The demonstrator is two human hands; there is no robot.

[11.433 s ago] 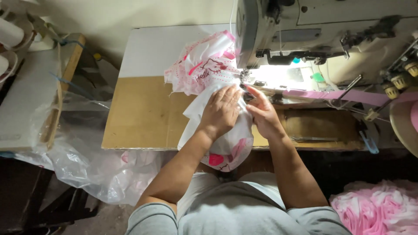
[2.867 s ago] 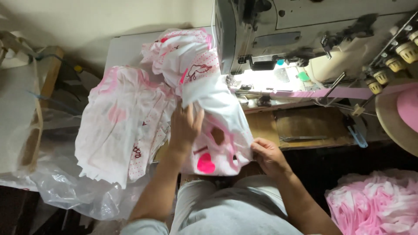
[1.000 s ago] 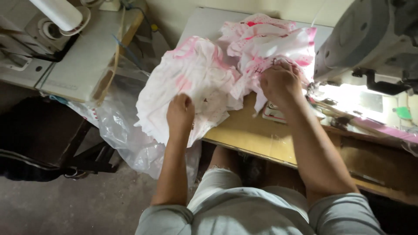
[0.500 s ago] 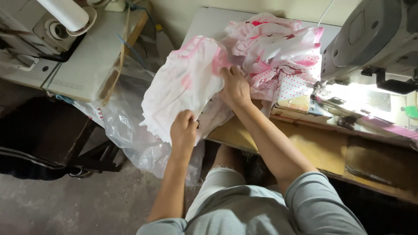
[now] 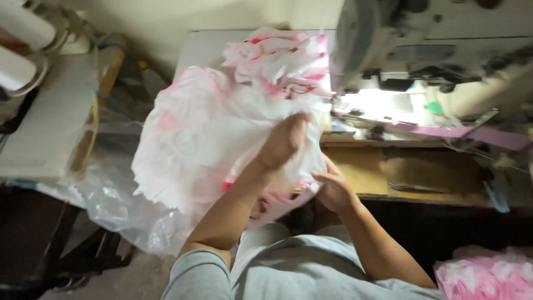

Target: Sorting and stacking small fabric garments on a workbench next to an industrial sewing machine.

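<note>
A bundle of white fabric pieces with pink prints (image 5: pixel 194 144) hangs over the left end of the wooden sewing table (image 5: pixel 427 172). My left hand (image 5: pixel 283 139) is raised in front of the bundle, fingers closed on a fold near its right side. Just below it, my right hand (image 5: pixel 333 186) grips the fabric's lower right edge at the table's front. A second heap of the same pink and white cloth (image 5: pixel 277 55) lies behind, against the sewing machine (image 5: pixel 400 50).
The machine's lit needle area (image 5: pixel 383 105) is right of my hands. A clear plastic bag (image 5: pixel 111 205) hangs off the table's left side. A side table (image 5: pixel 44 122) with white thread cones (image 5: pixel 22 28) stands at left. Pink fabric (image 5: pixel 483 278) is piled at lower right.
The view swung right toward the machine. My left hand rose onto the bundle's right side and my right hand dropped from its top to its lower edge; the fabric shifted toward me.
</note>
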